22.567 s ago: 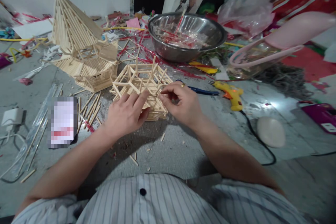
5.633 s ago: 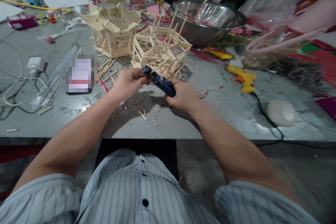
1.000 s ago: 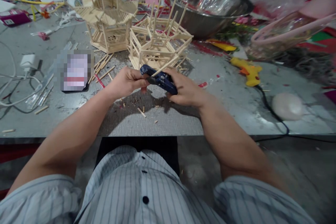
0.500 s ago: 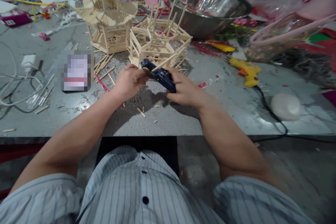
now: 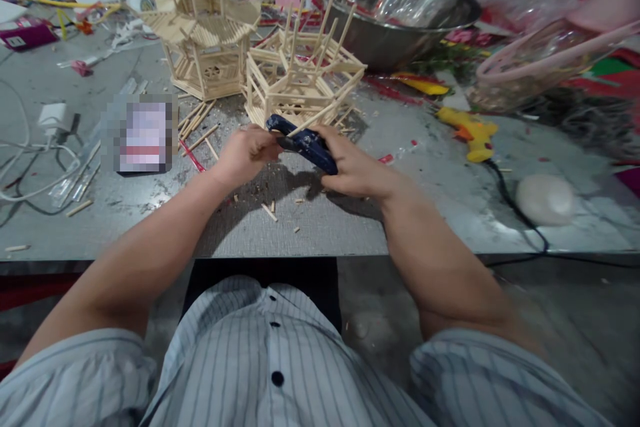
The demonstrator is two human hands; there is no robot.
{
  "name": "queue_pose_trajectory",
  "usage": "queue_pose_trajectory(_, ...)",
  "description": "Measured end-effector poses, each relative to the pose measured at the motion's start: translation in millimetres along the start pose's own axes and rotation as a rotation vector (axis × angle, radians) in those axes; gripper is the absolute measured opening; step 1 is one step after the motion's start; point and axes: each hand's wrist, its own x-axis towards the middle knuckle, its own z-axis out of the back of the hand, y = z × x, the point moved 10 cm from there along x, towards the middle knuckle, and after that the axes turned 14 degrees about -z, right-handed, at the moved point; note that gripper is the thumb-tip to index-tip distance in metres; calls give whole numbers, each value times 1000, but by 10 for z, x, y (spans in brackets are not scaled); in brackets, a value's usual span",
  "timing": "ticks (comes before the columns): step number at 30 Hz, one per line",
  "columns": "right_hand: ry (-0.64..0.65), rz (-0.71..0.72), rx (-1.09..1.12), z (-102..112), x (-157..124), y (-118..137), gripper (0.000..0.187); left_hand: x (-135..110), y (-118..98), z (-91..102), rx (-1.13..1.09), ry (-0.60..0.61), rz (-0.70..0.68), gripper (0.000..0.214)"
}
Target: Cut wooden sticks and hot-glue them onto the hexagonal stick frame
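Note:
My right hand (image 5: 355, 163) is wrapped round a dark blue hand tool (image 5: 307, 145) that looks like a cutter, worn and flecked with white. At the tool's far left end, the fingers of my left hand (image 5: 253, 152) are pinched together; what they hold is hidden. A thin wooden stick (image 5: 316, 119) slants up to the right from behind the tool. Just beyond my hands stands an open frame of wooden sticks (image 5: 305, 80), with several sticks pointing upward. Touching or close to it on the left is a tiered stick pagoda (image 5: 205, 53).
Loose sticks (image 5: 197, 120) and short offcuts (image 5: 270, 212) lie around my hands. To the left are a phone (image 5: 145, 137) and a white charger (image 5: 55, 119). On the right lies a yellow glue gun (image 5: 470, 133) with a black cord; a steel bowl (image 5: 400, 40) and pink basket (image 5: 545, 60) stand behind.
My hands and the tool hold nearly the same pose. The view has shifted very slightly; nothing has been picked up or let go.

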Motion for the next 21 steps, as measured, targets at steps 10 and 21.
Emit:
queue_pose_trajectory(10, -63, -15, -21, -15, 5, -18, 86, -80, 72, -33, 30, -63, -16, 17)
queue_pose_trajectory(21, -84, 8, -19, -1, -5, -6, 88, -13, 30, 12, 246, -87, -154, 15)
